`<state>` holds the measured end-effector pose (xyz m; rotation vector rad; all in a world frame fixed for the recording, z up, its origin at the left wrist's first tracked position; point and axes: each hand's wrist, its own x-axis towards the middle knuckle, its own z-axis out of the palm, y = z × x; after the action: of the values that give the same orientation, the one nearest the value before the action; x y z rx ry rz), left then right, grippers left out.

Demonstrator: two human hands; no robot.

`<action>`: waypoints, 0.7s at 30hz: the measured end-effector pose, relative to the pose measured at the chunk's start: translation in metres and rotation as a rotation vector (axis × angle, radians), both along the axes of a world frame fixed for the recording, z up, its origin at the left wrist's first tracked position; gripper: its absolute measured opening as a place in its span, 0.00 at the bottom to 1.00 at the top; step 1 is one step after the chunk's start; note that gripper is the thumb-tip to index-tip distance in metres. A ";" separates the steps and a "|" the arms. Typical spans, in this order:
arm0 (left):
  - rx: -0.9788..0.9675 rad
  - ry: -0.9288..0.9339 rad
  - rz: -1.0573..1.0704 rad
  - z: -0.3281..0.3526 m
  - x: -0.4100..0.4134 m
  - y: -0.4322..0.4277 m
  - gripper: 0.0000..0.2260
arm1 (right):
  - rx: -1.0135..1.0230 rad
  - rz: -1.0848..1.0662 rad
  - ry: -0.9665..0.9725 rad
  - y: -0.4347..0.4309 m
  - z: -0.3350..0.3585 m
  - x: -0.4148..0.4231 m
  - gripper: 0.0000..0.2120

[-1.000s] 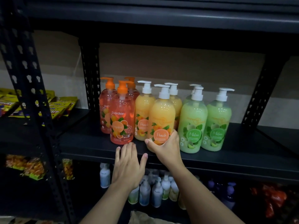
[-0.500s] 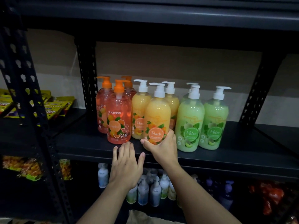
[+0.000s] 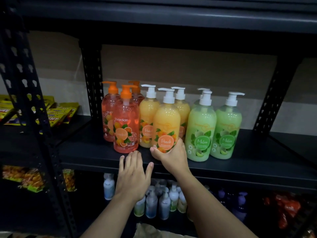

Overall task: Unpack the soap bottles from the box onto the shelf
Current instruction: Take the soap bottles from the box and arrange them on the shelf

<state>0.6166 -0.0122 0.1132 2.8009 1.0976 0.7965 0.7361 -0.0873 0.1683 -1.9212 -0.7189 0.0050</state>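
- Head view: your right hand [image 3: 171,155] is wrapped round the base of the front peach bottle [image 3: 166,121]. The thumb crosses below its round "Peach" label and the fingers curl round the right side.
- That bottle stands upright on the shelf [image 3: 248,170], near its front edge, with a white pump on top.
- Your left hand [image 3: 133,176] holds nothing. It lies flat with the fingers straight and the thumb spread to the right, fingertips on the front of the shelf.
- Those fingertips are just in front of the front orange bottle [image 3: 126,124]; you cannot tell whether they touch it.
- The front orange bottle reads "guardian", carries an orange pump and stands just left of the front peach bottle. Two rear orange bottles [image 3: 109,110] stand behind it, at the left end of the group.
- Two rear peach bottles [image 3: 148,115] stand behind the one you grip, one to its left and one to its right.
- The melon bottles [image 3: 227,127] stand to the right: two green ones side by side with "Melon" labels. The pump of a third shows behind the left one, and that left one is just beside your right hand.
- The black perforated uprights [image 3: 25,83] frame the shelf.
- On the level below, under your hands, small pump bottles [image 3: 163,201] stand in dim light.
- Yellow snack packets [image 3: 56,114] lie on the neighbouring rack to the left.
- A pale brown shape [image 3: 147,231] shows at the bottom edge between your forearms; too little is visible to tell what it is.
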 end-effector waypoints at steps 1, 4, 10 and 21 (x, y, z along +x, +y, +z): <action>-0.004 -0.005 -0.002 0.000 0.000 0.000 0.38 | 0.002 -0.001 0.002 0.000 0.000 0.000 0.42; -0.013 0.012 -0.001 0.001 0.000 0.000 0.40 | 0.003 -0.013 -0.003 -0.002 0.000 0.000 0.42; -0.032 0.046 0.002 0.007 -0.002 -0.003 0.40 | -0.037 -0.021 -0.007 -0.005 0.001 -0.004 0.46; -0.329 0.187 -0.028 0.065 -0.007 -0.016 0.24 | -0.327 0.075 0.034 -0.043 0.009 -0.007 0.47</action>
<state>0.6096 -0.0285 0.1784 2.6406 1.0938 0.3193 0.7289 -0.1304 0.1769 -2.1967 -0.8046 0.2131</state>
